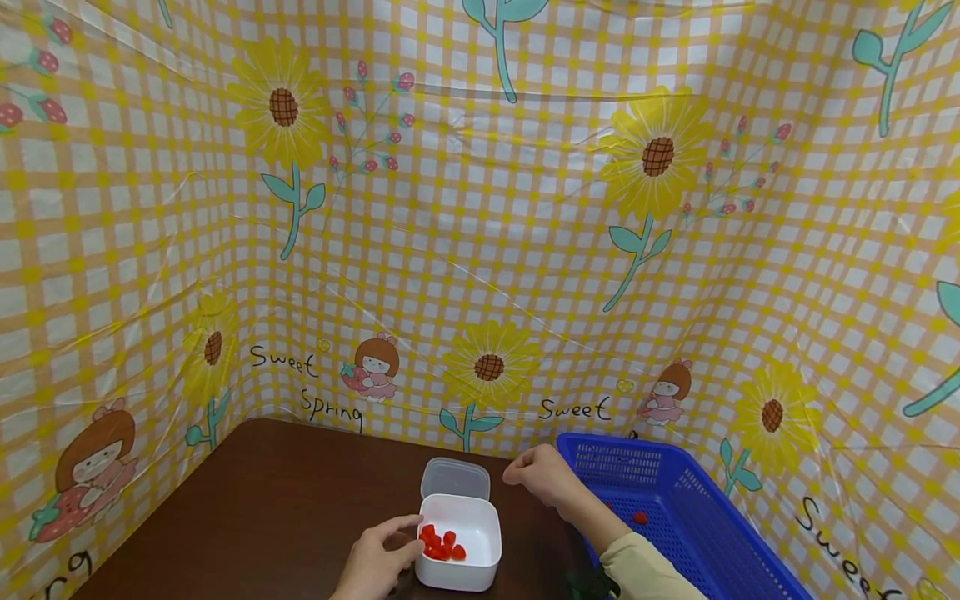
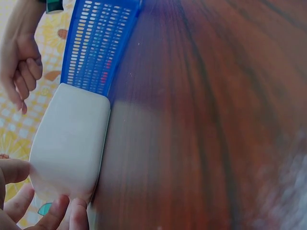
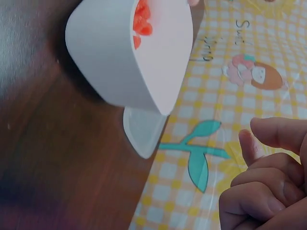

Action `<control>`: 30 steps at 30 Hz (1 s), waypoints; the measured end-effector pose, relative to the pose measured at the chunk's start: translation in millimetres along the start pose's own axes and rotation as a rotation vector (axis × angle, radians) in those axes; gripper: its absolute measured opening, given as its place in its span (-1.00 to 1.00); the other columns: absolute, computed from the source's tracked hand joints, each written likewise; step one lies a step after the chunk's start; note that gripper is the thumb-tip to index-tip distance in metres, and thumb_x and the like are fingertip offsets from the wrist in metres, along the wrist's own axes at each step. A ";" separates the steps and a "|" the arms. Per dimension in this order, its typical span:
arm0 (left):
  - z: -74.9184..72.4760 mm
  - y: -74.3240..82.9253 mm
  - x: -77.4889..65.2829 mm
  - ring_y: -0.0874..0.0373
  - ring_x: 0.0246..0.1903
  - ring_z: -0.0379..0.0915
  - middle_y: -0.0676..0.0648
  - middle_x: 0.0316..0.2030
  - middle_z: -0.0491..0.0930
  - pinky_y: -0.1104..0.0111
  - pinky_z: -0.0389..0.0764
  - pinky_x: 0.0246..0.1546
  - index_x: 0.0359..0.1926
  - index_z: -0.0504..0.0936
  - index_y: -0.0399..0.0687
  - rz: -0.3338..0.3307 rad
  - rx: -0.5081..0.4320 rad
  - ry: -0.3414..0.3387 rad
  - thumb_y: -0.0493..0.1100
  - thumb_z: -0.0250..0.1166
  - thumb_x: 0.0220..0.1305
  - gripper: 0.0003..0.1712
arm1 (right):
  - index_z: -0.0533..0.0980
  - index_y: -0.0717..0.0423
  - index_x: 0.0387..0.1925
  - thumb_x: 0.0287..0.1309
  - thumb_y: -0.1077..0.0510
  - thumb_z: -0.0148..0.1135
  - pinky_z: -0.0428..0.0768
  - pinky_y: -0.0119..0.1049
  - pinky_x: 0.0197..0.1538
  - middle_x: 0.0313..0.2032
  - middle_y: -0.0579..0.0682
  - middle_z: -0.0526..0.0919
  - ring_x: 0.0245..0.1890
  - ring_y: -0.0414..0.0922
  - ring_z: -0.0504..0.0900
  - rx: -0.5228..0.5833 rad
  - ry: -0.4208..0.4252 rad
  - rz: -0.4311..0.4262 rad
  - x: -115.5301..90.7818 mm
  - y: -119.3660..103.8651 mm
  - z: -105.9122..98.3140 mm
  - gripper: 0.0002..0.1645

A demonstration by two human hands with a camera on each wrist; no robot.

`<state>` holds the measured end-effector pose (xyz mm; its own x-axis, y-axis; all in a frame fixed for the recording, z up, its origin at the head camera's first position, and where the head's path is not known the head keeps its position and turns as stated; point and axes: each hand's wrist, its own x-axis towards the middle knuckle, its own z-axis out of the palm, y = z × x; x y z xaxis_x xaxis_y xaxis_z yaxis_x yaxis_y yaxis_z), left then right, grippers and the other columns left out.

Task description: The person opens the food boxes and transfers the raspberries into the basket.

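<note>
White box (image 1: 456, 577): stands upright and uncovered on the dark table (image 1: 262, 508); probably thin, stiff plastic, light enough to skid if nudged, its smooth walls a little slippery.
Box grip: best taken by two opposite walls, just below the rim.
Red pieces (image 1: 435, 546): a small cluster toward the left inside the box; they look light and likely to roll, so a fine pinch from above should suit. Soft or firm, I cannot tell.
Left hand (image 1: 378, 557): loosely spread, fingertips touching the box's left side, not wrapped round it.
Right hand (image 1: 543, 477): raised beside the basket, fingers curled in, thumb and forefinger tips close together; nothing shows between them.
Translucent lid (image 1: 456, 479): just behind the box; whether they touch, I cannot tell.
Blue basket (image 1: 622, 442): at the right, a loose red piece (image 1: 640, 518) on its perforated floor.
</note>
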<state>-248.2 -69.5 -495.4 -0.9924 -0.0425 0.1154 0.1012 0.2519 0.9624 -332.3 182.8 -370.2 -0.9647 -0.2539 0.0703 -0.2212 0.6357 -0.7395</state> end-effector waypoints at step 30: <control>-2.4 -1.2 2.5 0.11 -0.39 0.61 -0.07 -0.23 0.70 0.26 0.62 -0.36 0.17 0.64 -0.14 -0.011 0.019 -0.027 -0.06 0.40 0.26 -0.51 | 0.74 0.21 -0.37 0.07 0.22 0.40 0.16 -0.46 -0.69 -0.41 -0.02 0.72 -0.75 -0.31 0.12 0.088 -0.102 0.025 5.6 -4.2 66.6 -0.89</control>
<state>-250.6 -72.2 -495.6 -0.9950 -0.0189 0.0978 0.0891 0.2696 0.9588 -327.2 130.1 -411.3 -0.9493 -0.3140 -0.0143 -0.1790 0.5773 -0.7967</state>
